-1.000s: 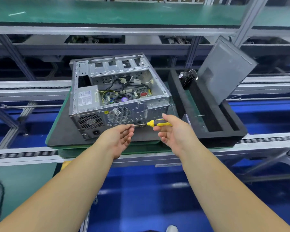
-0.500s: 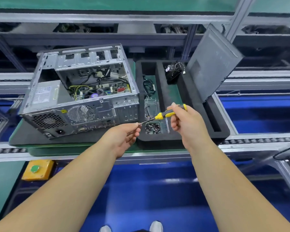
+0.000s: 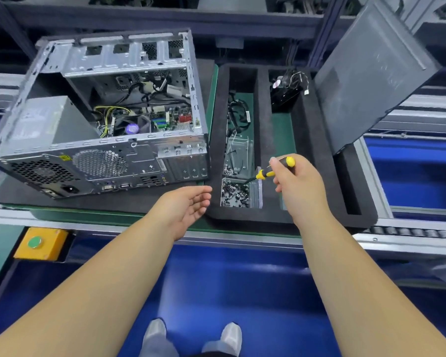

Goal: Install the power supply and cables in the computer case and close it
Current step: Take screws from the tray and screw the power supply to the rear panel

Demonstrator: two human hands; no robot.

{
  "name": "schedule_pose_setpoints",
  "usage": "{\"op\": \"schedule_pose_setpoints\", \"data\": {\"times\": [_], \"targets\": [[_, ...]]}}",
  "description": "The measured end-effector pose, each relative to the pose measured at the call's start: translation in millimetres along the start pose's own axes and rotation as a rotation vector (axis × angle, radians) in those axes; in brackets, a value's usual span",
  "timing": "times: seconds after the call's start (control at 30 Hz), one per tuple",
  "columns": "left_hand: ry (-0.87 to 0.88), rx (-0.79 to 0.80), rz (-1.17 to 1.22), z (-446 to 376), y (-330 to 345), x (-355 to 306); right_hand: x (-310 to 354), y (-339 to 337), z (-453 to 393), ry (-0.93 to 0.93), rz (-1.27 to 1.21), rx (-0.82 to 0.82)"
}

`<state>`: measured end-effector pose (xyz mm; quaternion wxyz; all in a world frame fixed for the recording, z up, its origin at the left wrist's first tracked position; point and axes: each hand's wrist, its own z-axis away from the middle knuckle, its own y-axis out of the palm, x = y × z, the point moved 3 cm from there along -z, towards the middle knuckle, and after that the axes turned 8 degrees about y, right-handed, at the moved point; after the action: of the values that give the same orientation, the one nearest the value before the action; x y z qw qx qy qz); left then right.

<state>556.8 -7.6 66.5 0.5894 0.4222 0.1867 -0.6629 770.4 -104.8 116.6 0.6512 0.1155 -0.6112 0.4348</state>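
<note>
The open computer case [image 3: 129, 161] lies on its side on a dark mat, rear panel toward me. Its grey power supply [image 3: 44, 122] sits inside at the left, with cables and the motherboard [image 3: 162, 119] to the right. My right hand [image 3: 298, 185] grips a yellow and black screwdriver [image 3: 268, 172]; its tip points down into a clear box of screws [image 3: 236, 193] in the black foam tray [image 3: 265, 140]. My left hand [image 3: 188, 206] hovers palm up and relaxed, holding nothing, just left of the tray. The grey side panel [image 3: 371, 76] leans in the tray's right slot.
A second clear box [image 3: 237, 157] and black cables [image 3: 236, 115] lie in the tray's left compartment, a black fan [image 3: 285, 90] in the middle one. A yellow box with a green button [image 3: 38, 243] sits at the bench front left. Roller rails run along the front edge.
My left hand has let go of the screwdriver tip and opened. The right hand has carried the screwdriver rightward, tip down into the screw box. The view has shifted right and down.
</note>
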Motion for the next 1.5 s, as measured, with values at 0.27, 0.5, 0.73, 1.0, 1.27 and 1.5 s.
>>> {"op": "schedule_pose_setpoints", "data": {"times": [0.27,0.5,0.73,1.0,1.27,1.5], "targets": [[-0.016,0.003,0.033,-22,4,7,-21,21,-25,-0.024,0.254,0.055],[-0.025,-0.016,0.03,-27,4,7,-36,30,-36,0.003,0.262,0.103],[-0.027,-0.028,0.031,-29,4,7,-40,38,-43,-0.001,0.346,0.12],[-0.029,-0.026,0.036,-32,3,7,-41,41,-44,0.0,0.377,0.135],[-0.042,-0.016,0.018,-28,4,5,-28,31,-37,0.006,0.301,0.122],[-0.017,0.042,-0.041,-13,24,-7,5,-1,-30,-0.037,0.159,0.062]]}}
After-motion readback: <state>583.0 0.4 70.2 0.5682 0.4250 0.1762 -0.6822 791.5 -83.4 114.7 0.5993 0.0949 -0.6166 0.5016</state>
